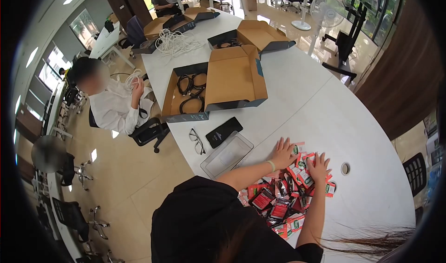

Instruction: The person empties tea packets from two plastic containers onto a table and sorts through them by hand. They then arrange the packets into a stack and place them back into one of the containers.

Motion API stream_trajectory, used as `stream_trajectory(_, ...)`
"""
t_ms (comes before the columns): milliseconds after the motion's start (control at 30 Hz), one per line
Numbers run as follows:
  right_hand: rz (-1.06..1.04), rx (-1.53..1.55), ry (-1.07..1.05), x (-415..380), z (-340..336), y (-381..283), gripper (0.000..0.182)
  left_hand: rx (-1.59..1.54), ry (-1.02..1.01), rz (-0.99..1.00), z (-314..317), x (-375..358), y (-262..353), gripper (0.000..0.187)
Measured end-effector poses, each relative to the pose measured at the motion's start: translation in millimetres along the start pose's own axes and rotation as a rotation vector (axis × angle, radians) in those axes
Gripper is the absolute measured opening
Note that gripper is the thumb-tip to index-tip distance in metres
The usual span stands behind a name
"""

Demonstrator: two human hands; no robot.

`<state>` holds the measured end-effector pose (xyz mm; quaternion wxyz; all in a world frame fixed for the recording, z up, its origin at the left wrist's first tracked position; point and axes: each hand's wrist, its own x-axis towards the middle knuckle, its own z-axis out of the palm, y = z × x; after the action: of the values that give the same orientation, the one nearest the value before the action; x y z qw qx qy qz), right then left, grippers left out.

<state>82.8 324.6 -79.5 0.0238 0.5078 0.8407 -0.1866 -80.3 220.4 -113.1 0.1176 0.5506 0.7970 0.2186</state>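
A heap of small red, white and dark sachets [279, 208] lies on the white table in front of me. My left hand [282, 155], with a pale band at the wrist, rests at the far left edge of the heap, fingers spread beside a red-and-white sachet [298, 147]. On the far right part of the pile lies my right hand [319, 168], its fingers also apart and touching the sachets. Neither hand is closed around anything. Left of the heap sits a clear plastic box [226, 155].
A black phone [224, 132] and glasses [197, 141] lie beyond the clear box. Open cardboard boxes [236, 79], one with black cables [191, 88], stand farther along the table [297, 105]. White cables [174, 43] lie behind. A seated person [114, 100] holds white cable at the left.
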Motion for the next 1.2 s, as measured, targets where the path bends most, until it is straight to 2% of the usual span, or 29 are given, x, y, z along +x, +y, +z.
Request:
stream_trajectory(67,-0.044,0.069,0.005,-15,1,1,0.064,-0.064,0.014,-0.018,-6,-8,5,0.057)
stream_trajectory(133,-0.076,0.145,0.010,-31,0,2,0.063,-0.435,-0.161,0.163,-8,-18,8,0.057)
stream_trajectory(167,-0.109,0.200,0.013,-40,-1,2,0.060,-0.482,-0.067,0.162,-3,-29,15,0.056)
stream_trajectory(200,-0.139,0.257,0.017,-48,-2,3,0.059,-0.485,-0.069,0.168,-1,-34,19,0.056)
stream_trajectory(267,-0.140,0.270,0.075,-59,2,5,0.057,-0.468,-0.143,-0.024,-19,-51,39,0.057)
stream_trajectory(333,-0.014,0.400,0.103,-69,4,5,0.057,-0.451,-0.127,-0.066,-12,-47,41,0.061)
stream_trajectory(400,0.043,0.406,0.136,-69,16,7,0.060,-0.724,-0.349,-0.321,-27,-39,46,0.067)
stream_trajectory(433,0.074,0.602,0.103,-64,26,10,0.061,-0.783,-0.431,-0.419,-9,-30,41,0.074)
stream_trajectory(467,0.105,0.801,0.068,-67,26,6,0.062,-0.788,-0.431,-0.417,-7,-29,47,0.074)
stream_trajectory(500,0.142,0.933,-0.035,-69,24,3,0.054,-0.969,-0.350,-0.423,-5,-29,50,0.076)
stream_trajectory(533,0.144,0.932,-0.031,-71,25,-4,0.054,-1.147,-0.266,-0.426,-3,-28,54,0.079)
stream_trajectory(600,0.052,1.444,0.095,-73,30,-12,0.050,-1.270,-0.326,-0.408,-1,-25,53,0.081)
stream_trajectory(667,0.088,1.445,0.182,-83,20,-18,0.045,-1.365,-0.071,-0.207,-10,-31,62,0.069)
stream_trajectory(700,0.002,1.642,0.162,-93,8,-22,0.044,-1.366,-0.076,-0.209,-17,-35,66,0.069)
stream_trajectory(733,-0.086,1.839,0.142,-102,0,-27,0.043,-1.456,-0.165,-0.140,-35,-40,69,0.059)
stream_trajectory(800,-0.188,1.601,0.231,-113,-10,-15,0.035,-1.627,-0.350,0.002,-70,-50,73,0.041)
stream_trajectory(867,-0.215,1.513,0.314,-126,-13,-2,0.033,-1.592,-0.367,0.043,-83,-60,65,0.039)
stream_trajectory(900,-0.208,1.499,0.297,-132,-12,11,0.032,-1.225,-0.386,0.106,-85,-62,54,0.039)
stream_trajectory(933,-0.040,1.494,0.340,-140,-12,18,0.031,-0.858,-0.392,0.163,-87,-65,44,0.040)
stream_trajectory(967,-0.041,1.407,0.371,-152,-15,23,0.032,-0.810,-0.276,0.177,-86,-72,36,0.046)
stream_trajectory(1000,-0.043,1.320,0.402,-163,-15,30,0.034,-0.810,-0.277,0.180,-79,-83,22,0.046)
stream_trajectory(1033,-0.044,1.320,0.407,-169,-4,45,0.034,-0.615,-0.106,0.139,-68,-93,4,0.053)
stream_trajectory(1067,0.070,1.049,0.550,-173,14,68,0.037,-0.420,0.064,0.099,-62,-103,-11,0.060)
stream_trajectory(1100,0.183,0.771,0.678,-179,27,85,0.040,-0.420,0.064,0.104,-64,-114,-23,0.060)
stream_trajectory(1133,0.186,0.772,0.683,-188,32,91,0.040,-0.415,-0.084,-0.058,-67,-126,-34,0.069)
stream_trajectory(1167,0.294,0.861,0.522,-199,34,95,0.045,-0.405,-0.233,-0.221,-66,-133,-40,0.078)
stream_trajectory(1200,0.400,0.944,0.356,-208,37,96,0.050,-0.404,-0.235,-0.219,-54,-138,-44,0.078)
